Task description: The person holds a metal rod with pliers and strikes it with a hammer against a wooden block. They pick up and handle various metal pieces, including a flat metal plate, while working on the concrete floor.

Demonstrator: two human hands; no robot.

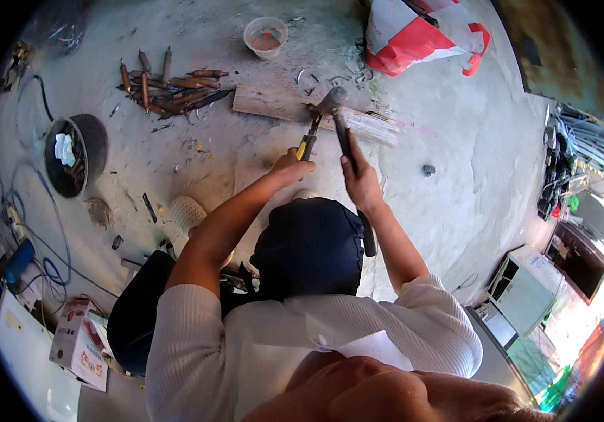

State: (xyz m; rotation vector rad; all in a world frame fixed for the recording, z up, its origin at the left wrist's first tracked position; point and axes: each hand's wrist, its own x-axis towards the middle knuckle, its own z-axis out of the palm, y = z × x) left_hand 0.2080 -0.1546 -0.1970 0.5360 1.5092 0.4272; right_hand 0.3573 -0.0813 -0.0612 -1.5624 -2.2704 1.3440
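My left hand [293, 167] is closed round the yellow and black handles of a pair of pliers [309, 143]. The plier jaws point away from me, over a worn wooden board [266, 103] on the floor. Whether they grip a small piece is too hard to make out. In my right hand [363, 181] is a hammer [345, 136], held by its dark handle. Its metal head is over the board, just beyond and beside the plier jaws; I cannot tell if it touches anything.
A pile of brown rod-like pieces [175, 91] lies left of the board. Beyond it stand a white plastic tub [266, 38] and a red and white bag [421, 35]. A black bucket [95, 151] sits at left, near a blue hose [54, 200]. Metal scraps are scattered about.
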